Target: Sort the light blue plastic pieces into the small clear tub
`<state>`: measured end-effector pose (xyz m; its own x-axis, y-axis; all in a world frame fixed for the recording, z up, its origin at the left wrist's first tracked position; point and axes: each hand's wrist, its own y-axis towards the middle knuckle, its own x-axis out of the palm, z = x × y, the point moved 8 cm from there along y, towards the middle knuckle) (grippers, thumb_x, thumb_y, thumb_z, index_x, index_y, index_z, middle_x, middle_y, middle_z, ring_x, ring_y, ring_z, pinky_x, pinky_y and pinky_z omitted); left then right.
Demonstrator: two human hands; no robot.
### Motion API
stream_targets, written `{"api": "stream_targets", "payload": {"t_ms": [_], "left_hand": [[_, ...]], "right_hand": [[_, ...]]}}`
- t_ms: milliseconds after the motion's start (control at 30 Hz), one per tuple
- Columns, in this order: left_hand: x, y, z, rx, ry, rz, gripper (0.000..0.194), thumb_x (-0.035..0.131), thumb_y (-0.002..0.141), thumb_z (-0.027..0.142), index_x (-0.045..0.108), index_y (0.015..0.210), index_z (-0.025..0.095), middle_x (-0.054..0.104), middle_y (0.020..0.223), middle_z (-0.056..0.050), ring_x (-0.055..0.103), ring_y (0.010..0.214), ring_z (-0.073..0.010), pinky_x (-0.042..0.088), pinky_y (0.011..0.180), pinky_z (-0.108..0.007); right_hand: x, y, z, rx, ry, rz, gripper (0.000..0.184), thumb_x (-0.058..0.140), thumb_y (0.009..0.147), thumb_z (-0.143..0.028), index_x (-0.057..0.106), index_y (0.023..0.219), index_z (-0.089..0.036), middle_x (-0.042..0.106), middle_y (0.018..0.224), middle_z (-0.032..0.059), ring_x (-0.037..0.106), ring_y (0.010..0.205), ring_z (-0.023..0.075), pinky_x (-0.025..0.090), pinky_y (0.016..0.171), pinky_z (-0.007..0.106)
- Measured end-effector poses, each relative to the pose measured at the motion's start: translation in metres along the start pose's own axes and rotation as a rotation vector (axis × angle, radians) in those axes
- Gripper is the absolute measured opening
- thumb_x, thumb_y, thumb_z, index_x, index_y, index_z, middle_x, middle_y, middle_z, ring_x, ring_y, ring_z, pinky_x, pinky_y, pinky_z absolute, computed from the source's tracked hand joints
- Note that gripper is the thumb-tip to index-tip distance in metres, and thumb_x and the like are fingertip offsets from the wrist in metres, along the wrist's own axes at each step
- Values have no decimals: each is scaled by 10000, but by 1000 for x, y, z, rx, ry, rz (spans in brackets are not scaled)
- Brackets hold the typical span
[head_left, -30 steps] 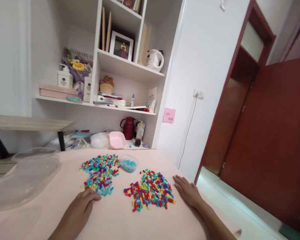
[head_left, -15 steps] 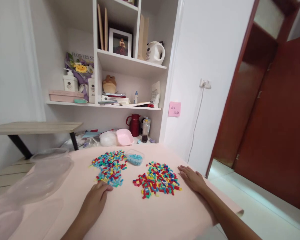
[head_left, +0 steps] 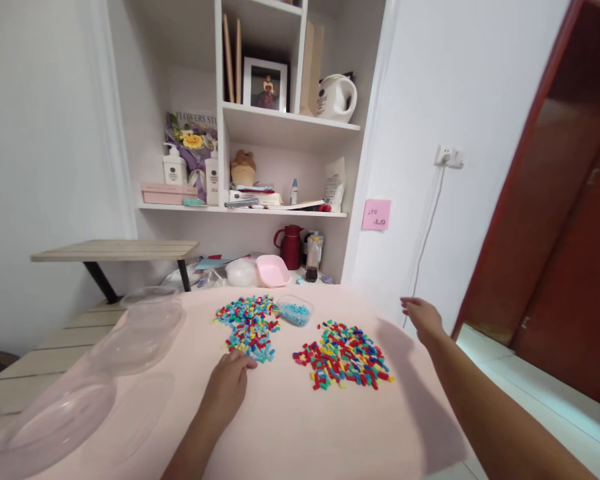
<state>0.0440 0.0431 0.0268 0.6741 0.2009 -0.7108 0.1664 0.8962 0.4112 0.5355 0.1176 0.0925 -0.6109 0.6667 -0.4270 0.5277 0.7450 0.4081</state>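
Two piles of small bricks in mixed colours lie on the pink-covered table. My left hand rests at the near edge of the left pile, fingers loosely laid on the cloth, with no brick visible in it. Behind the gap between the piles stands a clear plastic tub with light blue bricks inside. To its front right spreads the right pile, with many red, yellow, green and blue bricks. My right hand is raised off the table, right of that pile, its fingers loosely spread and nothing seen in them.
Clear plastic containers and lids line the left side of the pink cloth. At the back are a pink basin, a red jug and a bottle. A wooden bench stands at the left, under white shelves.
My right hand has lifted from the table beside the right pile, casting a shadow on the cloth. My left hand stays by the left pile. The view has turned slightly left.
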Motion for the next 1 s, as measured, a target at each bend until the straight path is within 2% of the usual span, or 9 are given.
{"api": "stream_targets", "payload": {"t_ms": [67,100,233,367,467,567,700,833,1000], "left_hand": [[0,0,0,-3,-3,-2,374,381,791,31,705,873,200,667,976,-59,573,968,-188,428,910,-346],[0,0,0,-3,-2,1,369,384,792,33,705,867,199,666,975,-59,572,966,-189,428,910,-347],[-1,0,1,2,3,5,369,385,788,32,707,850,201,666,968,-61,569,966,-192,426,918,-352],[0,1,3,26,5,-12,390,381,785,31,715,880,208,673,962,-61,569,968,-194,426,913,-352],[1,2,1,46,26,-14,389,378,790,40,713,893,210,675,956,-60,576,947,-193,435,892,-349],[1,3,-1,60,49,-10,397,368,794,41,710,897,213,676,955,-59,585,943,-189,442,884,-342],[2,5,-2,61,71,-12,383,387,783,40,714,864,224,682,953,-49,597,953,-184,446,896,-330],[2,5,-2,44,84,-10,376,392,789,49,716,854,228,685,953,-45,604,946,-183,452,895,-328],[1,5,-4,38,58,4,382,399,781,42,723,860,227,687,938,-42,604,930,-179,455,890,-326]], "right_hand": [[25,-6,-43,-5,111,-41,454,407,788,-368,624,1119,-146,687,949,138,654,729,178,500,615,287],[42,-17,-65,7,298,-106,457,451,769,-365,608,1141,-149,679,948,128,643,718,172,491,600,279],[112,-117,-143,-19,760,-383,497,507,759,-406,564,1193,-170,653,925,92,608,711,169,470,578,273],[179,-240,-156,21,780,-673,488,549,777,-471,559,1209,-245,604,1170,72,566,1036,229,467,863,365],[207,-279,-140,73,849,-712,594,577,762,-546,499,1288,-282,502,1323,65,429,1246,258,372,1017,411],[217,-270,-126,70,886,-663,654,539,786,-597,409,1366,-321,403,1424,42,323,1339,244,341,1056,409],[220,-235,-105,159,883,-633,702,489,800,-635,354,1402,-299,451,1387,71,344,1332,250,370,1035,433],[203,-201,-81,261,858,-537,657,472,805,-640,407,1363,-300,465,1380,63,388,1304,240,386,1039,425],[170,-172,-82,358,954,-581,567,566,769,-599,579,1180,-208,487,1365,102,500,1207,243,378,1043,392]]}}
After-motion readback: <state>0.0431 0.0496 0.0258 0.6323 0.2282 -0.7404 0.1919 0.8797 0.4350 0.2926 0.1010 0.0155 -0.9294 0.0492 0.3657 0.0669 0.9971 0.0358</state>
